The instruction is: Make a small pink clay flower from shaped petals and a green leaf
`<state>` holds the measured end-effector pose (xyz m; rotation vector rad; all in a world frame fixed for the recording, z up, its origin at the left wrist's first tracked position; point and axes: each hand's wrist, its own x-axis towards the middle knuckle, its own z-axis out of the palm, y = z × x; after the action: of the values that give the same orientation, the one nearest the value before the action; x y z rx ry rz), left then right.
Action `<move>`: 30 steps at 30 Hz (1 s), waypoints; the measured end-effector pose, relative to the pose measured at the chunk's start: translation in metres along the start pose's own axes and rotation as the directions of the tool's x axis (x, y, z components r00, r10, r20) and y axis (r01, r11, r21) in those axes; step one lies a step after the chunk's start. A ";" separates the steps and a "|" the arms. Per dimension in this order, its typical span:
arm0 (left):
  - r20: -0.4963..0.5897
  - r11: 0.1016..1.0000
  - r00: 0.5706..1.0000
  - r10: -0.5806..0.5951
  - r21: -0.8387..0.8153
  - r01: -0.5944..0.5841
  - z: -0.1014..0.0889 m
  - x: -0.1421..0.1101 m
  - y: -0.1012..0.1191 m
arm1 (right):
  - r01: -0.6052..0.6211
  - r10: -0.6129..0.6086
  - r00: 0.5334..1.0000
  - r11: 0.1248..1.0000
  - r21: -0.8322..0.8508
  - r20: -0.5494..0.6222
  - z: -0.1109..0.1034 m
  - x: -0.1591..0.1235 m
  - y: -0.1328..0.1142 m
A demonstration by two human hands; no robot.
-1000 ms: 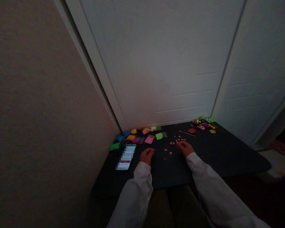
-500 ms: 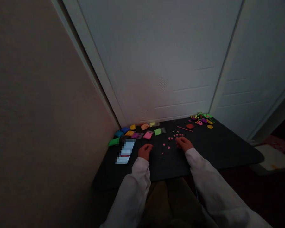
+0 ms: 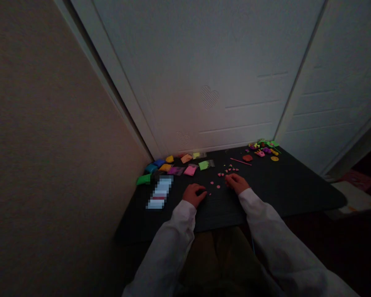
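Observation:
My left hand (image 3: 194, 195) rests low over the black table with its thumb and fingers curved apart and nothing visible between them. A tiny pink bit (image 3: 210, 194) lies just past its thumb. To the right, my right hand (image 3: 236, 184) has its fingers drawn together in a pinch; whatever they hold is too small or hidden to name. Two flat pink pieces (image 3: 218, 187), apparently modelling clay, lie between the hands. Beyond the right hand is a cluster of several small pink shaped pieces (image 3: 230, 169). A thin pink stick (image 3: 240, 161) lies behind them.
Packets of coloured clay, among them a pink packet (image 3: 191, 170) and a green packet (image 3: 144, 179), line the table's back left. A phone (image 3: 160, 193) with a blurred screen lies left. A red piece (image 3: 247, 158), a yellow-orange disc (image 3: 275, 159) and colourful figures (image 3: 266, 150) are back right.
My left hand has moved right, and its thumb and fingers have spread apart. My right hand stays pinched in nearly the same place. The view has shifted slightly.

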<state>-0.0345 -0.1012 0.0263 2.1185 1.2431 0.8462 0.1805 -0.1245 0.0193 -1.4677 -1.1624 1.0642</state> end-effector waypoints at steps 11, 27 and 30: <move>0.164 0.998 0.986 0.032 -0.067 -0.021 0.008 0.007 0.000 | 0.131 -0.130 0.991 0.991 0.038 -0.029 0.009 0.014 -0.003; 0.168 0.577 0.931 -0.323 -0.745 0.335 0.013 0.061 -0.012 | 0.107 -0.112 0.980 0.993 0.040 0.162 0.027 0.038 -0.020; 0.203 0.483 0.915 -0.348 -0.798 0.361 0.012 0.062 -0.012 | 0.100 -0.106 0.983 0.994 0.041 0.150 0.026 0.034 -0.023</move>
<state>-0.0088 -0.0426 0.0255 1.0367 0.9282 0.9575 0.1576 -0.0847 0.0350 -1.3037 -1.3069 1.1337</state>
